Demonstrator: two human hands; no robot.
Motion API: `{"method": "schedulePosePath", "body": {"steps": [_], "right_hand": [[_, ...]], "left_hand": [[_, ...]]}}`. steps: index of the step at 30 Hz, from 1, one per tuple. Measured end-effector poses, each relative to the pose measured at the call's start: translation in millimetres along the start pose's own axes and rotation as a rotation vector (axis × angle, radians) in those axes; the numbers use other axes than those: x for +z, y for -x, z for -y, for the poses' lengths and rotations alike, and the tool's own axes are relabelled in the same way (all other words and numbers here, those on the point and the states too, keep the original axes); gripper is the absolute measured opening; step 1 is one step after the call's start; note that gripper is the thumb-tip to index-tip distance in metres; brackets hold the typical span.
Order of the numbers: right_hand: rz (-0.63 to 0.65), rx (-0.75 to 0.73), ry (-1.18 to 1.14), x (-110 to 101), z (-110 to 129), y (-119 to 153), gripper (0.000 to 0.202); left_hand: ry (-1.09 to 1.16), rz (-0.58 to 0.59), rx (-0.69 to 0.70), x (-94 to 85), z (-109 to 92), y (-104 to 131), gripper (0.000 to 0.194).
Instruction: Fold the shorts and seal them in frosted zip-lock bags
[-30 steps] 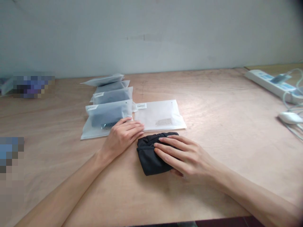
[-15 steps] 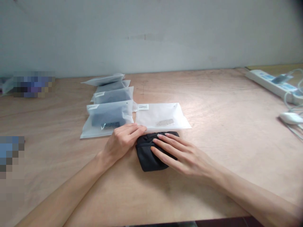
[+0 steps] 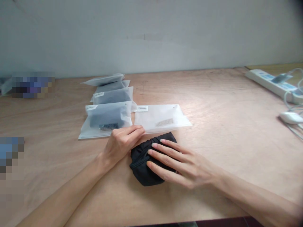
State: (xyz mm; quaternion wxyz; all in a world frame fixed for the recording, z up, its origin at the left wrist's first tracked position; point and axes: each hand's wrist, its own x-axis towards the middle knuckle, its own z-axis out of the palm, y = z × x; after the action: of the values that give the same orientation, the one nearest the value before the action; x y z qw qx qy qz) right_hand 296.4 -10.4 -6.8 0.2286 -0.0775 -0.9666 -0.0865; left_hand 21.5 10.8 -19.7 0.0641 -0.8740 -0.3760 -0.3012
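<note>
A folded black fabric bundle (image 3: 144, 171) with a seam or band across it is under my right hand (image 3: 181, 165). The fingers of that hand lie spread over its top and right side, and the thumb is hidden. Beyond it lies a flat frosted plastic bag (image 3: 163, 116) with a white label and printed text. My left hand (image 3: 123, 138) has its fingers closed at this bag's near left corner; the fingertips are partly hidden. Left of it, a filled frosted bag (image 3: 109, 116) with a dark item inside lies close to my left knuckles.
More filled frosted bags (image 3: 113, 95) overlap in a row toward the wall. At the right stand a white power strip (image 3: 272, 83) with cables and a white charger (image 3: 291, 117). Blurred items (image 3: 33, 84) lie far left on the wooden table (image 3: 224, 116).
The black fabric bundle has come nearer to me and turned, with my right hand on it. The flat bag has tilted slightly at my left hand, which has hardly moved.
</note>
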Motion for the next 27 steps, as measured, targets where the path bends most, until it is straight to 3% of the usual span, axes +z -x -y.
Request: {"method": "schedulePosePath", "body": {"steps": [11,16,22,27], "right_hand": [[0.051,0.17,-0.026,5.1,-1.8,4.3,0.042],[0.028,0.112,-0.049,-3.4,-0.7,0.1,0.041],[-0.07,-0.058,-0.022,-10.5,-1.3,-4.3,0.039],[-0.053,-0.096,-0.023,-7.5,-1.8,-4.1,0.037]], "left_hand": [[-0.013,0.08,0.016,5.9,4.5,9.8,0.025],[-0.013,0.094,0.011,3.9,3.3,8.1,0.025],[-0.001,0.029,0.007,1.2,-2.5,6.2,0.015],[0.054,0.025,-0.004,3.4,-7.2,5.6,0.013]]}}
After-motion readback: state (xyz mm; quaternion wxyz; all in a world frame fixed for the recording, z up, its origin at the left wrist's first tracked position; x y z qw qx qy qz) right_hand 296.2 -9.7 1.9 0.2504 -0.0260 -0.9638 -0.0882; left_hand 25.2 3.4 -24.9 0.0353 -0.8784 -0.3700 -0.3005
